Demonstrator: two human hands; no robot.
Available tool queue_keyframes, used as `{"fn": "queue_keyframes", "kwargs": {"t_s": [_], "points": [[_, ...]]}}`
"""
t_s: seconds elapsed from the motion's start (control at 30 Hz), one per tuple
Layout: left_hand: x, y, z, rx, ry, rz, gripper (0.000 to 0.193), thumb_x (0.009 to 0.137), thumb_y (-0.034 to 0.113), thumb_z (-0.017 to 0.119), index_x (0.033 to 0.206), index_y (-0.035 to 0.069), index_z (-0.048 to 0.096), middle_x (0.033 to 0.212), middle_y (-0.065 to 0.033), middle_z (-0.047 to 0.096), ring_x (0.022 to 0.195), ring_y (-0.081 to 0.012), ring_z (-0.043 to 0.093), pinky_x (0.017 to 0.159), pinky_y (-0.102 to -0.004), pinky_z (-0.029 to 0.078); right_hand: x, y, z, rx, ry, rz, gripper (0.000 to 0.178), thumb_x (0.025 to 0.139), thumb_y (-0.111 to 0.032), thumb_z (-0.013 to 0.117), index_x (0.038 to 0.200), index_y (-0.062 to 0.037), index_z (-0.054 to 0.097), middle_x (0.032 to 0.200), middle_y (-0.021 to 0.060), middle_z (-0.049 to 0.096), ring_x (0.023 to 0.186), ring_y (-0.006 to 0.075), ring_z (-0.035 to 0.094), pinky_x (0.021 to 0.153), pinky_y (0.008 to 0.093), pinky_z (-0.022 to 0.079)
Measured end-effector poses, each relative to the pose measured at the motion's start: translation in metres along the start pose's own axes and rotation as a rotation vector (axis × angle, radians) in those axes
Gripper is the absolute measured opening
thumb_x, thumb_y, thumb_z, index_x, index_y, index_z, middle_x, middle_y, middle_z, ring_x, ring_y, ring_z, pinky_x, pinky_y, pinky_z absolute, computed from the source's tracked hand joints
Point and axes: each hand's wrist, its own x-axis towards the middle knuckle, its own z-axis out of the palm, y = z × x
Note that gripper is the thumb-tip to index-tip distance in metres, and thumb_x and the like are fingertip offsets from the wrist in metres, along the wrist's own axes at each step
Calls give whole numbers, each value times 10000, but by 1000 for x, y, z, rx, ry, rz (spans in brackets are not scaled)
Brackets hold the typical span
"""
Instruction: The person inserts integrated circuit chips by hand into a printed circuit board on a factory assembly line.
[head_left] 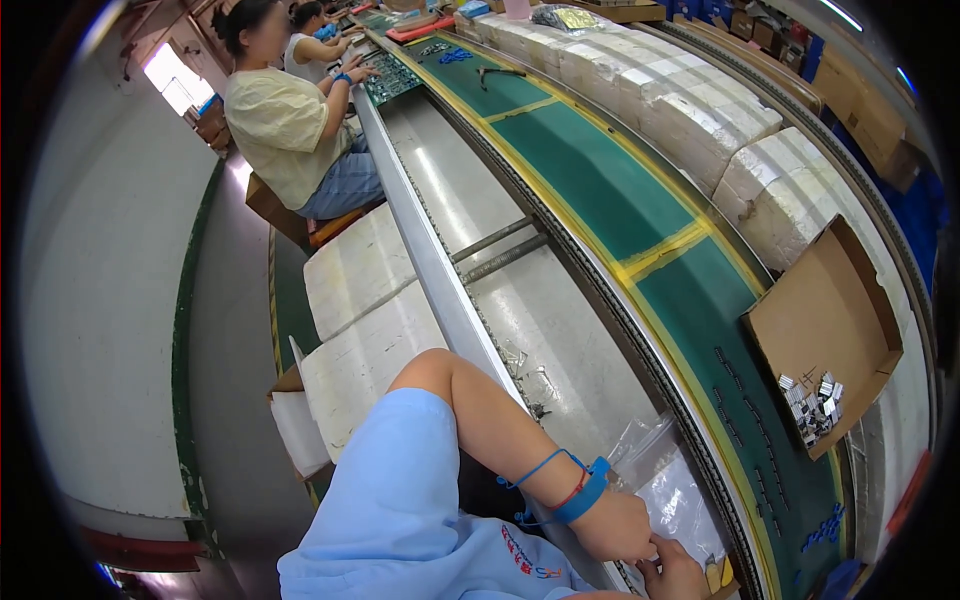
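At the lower edge my left hand [612, 526], with a blue strap [583, 497] round its wrist, is closed, its fingers turned down toward the right. Just beyond it my right hand [680, 577] is curled, thumb and fingertips meeting the left hand's fingers. Whatever lies between the fingertips is hidden or too small to make out. A clear plastic bag [672, 490] lies right beside both hands. Rows of thin black strips [765, 440] rest on the green mat [690, 330] to the right, with small blue parts [826, 530] near its close end.
An open cardboard tray [830, 310] with silver metal pieces [815, 405] stands at the right. White foam blocks [690, 95] line the mat's far side. A metal rail [420, 250] runs ahead. Pliers [497, 73] lie farther off. A co-worker [290, 120] reaches over a green circuit board [392, 82].
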Motion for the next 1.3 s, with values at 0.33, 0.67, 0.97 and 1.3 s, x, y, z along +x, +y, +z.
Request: {"fn": "queue_keyframes", "kwargs": {"t_s": [0.33,0.67,0.97,1.3], "points": [[-1,0,0,0,6,-15,196,810,197,600,815,5,561,636,-150,616,622,-365,628,534,-447,485,0,-4,-3,5,-7,-9,404,881,-163,604,1270,-74,539,1148,221,609,1007,390,606,860,430,475],[0,-1,2,37,-16,11,204,806,208,599,802,10,555,622,-150,614,610,-360,626,534,-433,482,0,-6,-4,-21,-68,5,399,909,-197,581,1282,-71,515,1110,250,610,990,410,607,816,447,479],[0,0,-3,23,-28,-22,214,821,232,577,808,18,581,676,-161,635,656,-355,638,567,-446,485,-1,-8,-1,-20,12,-23,373,896,-211,596,1240,-73,554,1085,244,623,995,419,599,811,456,476],[-1,-4,1,65,5,49,179,798,195,586,803,20,553,633,-152,613,609,-350,627,527,-436,484,4,-5,0,20,13,-52,395,891,-206,607,1256,-70,545,1106,259,615,1033,414,593,838,449,471]]}}
